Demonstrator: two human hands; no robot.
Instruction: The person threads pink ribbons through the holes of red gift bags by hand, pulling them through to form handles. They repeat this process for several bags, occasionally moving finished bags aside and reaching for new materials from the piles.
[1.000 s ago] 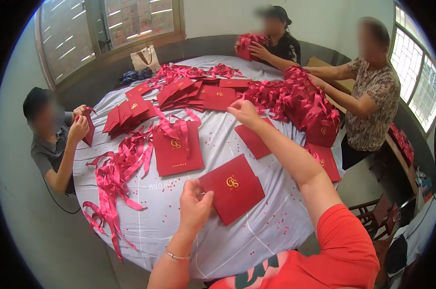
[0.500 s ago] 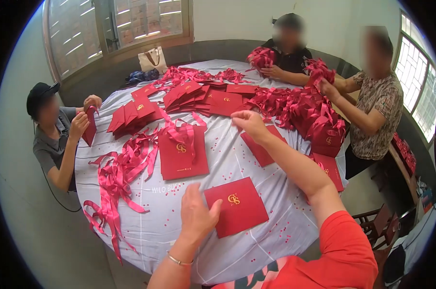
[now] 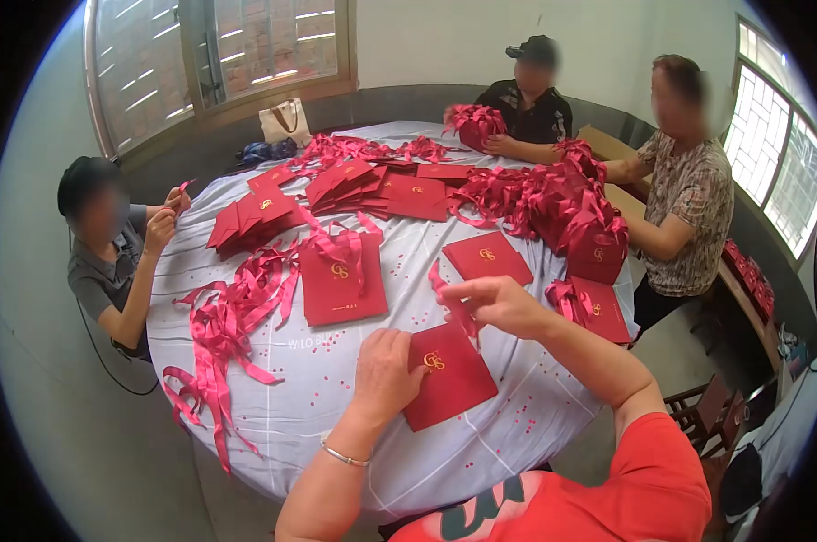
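Observation:
A flat red paper gift bag point(image 3: 453, 384) with a gold emblem lies on the table in front of me. My left hand point(image 3: 388, 370) is closed over its upper left edge, thumb lying on the front. Just above the bag's top edge, my right hand point(image 3: 494, 303) pinches a pink ribbon point(image 3: 458, 312), which hangs down toward that edge. Whether the ribbon passes through the bag cannot be seen. Beyond my right hand lies another flat red bag point(image 3: 488, 257). A small stack of red bags point(image 3: 343, 294) with ribbon across it sits ahead of my left hand.
Loose pink ribbons point(image 3: 223, 330) spread over the left of the round cloth-covered table point(image 3: 291, 425). Piled red bags point(image 3: 345, 185) and a ribboned heap point(image 3: 575, 212) fill the far side. Three people sit or stand around, handling bags and ribbons. Small red paper dots lie scattered.
My right hand has come back toward me with a pink ribbon from the far side. My left hand has moved onto the bag's edge and closed there.

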